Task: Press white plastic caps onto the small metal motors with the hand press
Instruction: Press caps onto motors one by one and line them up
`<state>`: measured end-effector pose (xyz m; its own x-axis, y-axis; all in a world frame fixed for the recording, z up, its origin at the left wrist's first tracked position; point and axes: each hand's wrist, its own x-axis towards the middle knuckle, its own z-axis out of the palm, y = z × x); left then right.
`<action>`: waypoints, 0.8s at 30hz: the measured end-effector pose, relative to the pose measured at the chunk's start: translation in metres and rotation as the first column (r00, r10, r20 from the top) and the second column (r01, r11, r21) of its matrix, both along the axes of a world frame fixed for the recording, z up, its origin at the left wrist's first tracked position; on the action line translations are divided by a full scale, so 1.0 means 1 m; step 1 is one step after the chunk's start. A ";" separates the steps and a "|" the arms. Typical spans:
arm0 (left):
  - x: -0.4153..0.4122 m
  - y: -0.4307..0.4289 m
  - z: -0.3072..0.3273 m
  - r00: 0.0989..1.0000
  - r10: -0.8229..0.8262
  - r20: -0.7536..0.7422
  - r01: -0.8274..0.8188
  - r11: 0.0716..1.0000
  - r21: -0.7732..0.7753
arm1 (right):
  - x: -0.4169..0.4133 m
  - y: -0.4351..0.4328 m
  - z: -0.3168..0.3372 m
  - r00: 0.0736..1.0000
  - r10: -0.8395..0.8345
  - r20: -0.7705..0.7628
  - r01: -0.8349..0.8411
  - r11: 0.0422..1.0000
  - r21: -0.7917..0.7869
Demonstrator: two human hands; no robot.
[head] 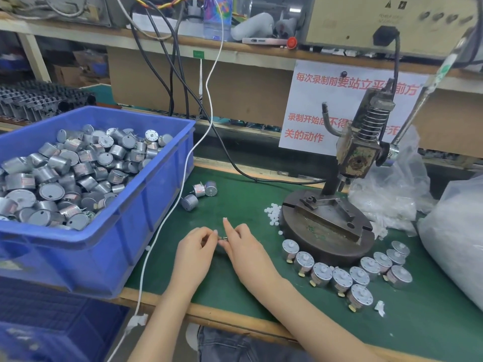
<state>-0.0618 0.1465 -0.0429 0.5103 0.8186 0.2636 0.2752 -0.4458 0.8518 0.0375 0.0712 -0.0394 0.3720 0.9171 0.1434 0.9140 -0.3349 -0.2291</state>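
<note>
Small metal motor (222, 240), mostly hidden, pinched between the fingertips (214, 233) of the left hand (196, 248) and the right hand (244, 246), low over the green mat (222, 291). Could slip out and roll away, held only by the very tips. Could get a cap set on crooked, if pushed on at a slant; then might jam or crack under the hand press (358, 158). Could also get mixed up with the three loose motors (200, 194) lying farther back on the mat, or with the row of capped motors (341, 279) curving round the front of the press base (321, 231). Hard to tell about a white cap on it yet: too small, too covered. Fingers of both hands curled in, tips nearly meeting, with the motor right in the gap between them. Left fingertips on its left side, right fingertips on its right side. Right index finger (225, 223) sticking out straight, pointing away from the body, touching nothing. Well apart from the press, so not under the ram yet. Needs a soft, straight carry over to the base, most likely. Pile of white caps (273, 214) just beside the left edge of the base, near the right hand. Blue bin (146, 205) full of bare motors on the left, near the left hand. Clear plastic bags (392, 199) behind the press, on the right.
</note>
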 end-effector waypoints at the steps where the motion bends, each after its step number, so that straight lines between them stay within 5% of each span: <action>1: 0.000 0.000 0.000 1.000 -0.002 -0.004 0.002 1.000 -0.006 | 0.000 0.000 -0.002 1.000 0.004 0.006 -0.004 1.000 -0.004; 15: -0.003 0.000 0.005 0.998 -0.022 0.055 0.028 0.993 -0.116 | 0.000 0.004 -0.014 1.000 -0.015 0.003 0.015 0.996 0.091; 24: -0.002 0.000 0.002 0.999 0.002 0.051 0.004 0.994 -0.112 | 0.000 -0.009 -0.005 0.982 0.058 -0.183 0.019 0.920 0.393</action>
